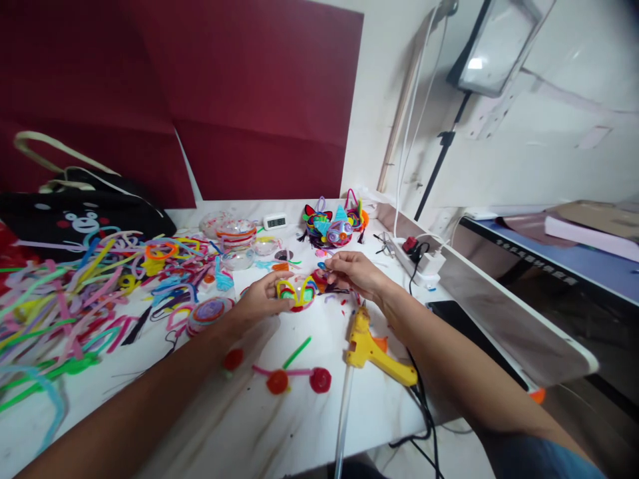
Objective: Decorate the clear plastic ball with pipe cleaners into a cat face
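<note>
colourful round ornament [298,293], trimmed in yellow, red and green, is near the middle of the white table [304,426], held by the left hand [259,297], whose fingers are part-curled around its side. the right hand [355,271] has its fingers pinched almost tip to tip on a small blue piece [321,265], just beside it. a yellow glue gun [361,340] lies below the right hand, near a red coil [320,380].
</note>
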Demonstrator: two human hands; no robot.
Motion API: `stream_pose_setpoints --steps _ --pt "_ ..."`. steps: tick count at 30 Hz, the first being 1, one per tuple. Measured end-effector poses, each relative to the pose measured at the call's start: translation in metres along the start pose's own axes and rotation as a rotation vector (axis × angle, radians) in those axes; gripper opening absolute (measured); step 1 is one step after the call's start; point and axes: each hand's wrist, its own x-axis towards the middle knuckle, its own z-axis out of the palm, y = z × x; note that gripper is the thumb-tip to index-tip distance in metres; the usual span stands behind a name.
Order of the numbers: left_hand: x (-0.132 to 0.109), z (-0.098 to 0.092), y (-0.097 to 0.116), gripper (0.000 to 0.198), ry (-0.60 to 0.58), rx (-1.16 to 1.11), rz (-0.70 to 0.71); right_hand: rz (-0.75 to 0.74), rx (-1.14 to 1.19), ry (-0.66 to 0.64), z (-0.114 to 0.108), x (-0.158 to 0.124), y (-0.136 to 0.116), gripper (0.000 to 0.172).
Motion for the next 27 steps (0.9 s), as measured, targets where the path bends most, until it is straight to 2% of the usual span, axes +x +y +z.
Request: stream_pose_setpoints --steps 5,11,19,27 --pt "0.003 -0.007 -0.006 0.076 0.004 -0.040 0.103 0.002 -0.070 -0.022 -0.005 -0.016 -0.002 0.026" --pt "0.004 -0.013 -0.013 0.075 -0.034 -0.052 0.242 0.010 -0.178 -0.083 0.007 -0.023 0.005 0.014" --pt "-0.006 -0.009 -0.006 0.074 -0.125 -0.109 0.291 0.012 -0.262 -0.094 0.022 -0.027 -0.002 0.011" --pt "-0.010 -0.010 -0.004 0.072 -0.148 -0.139 0.303 0.009 -0.245 -0.107 0.022 -0.029 -0.004 0.014"
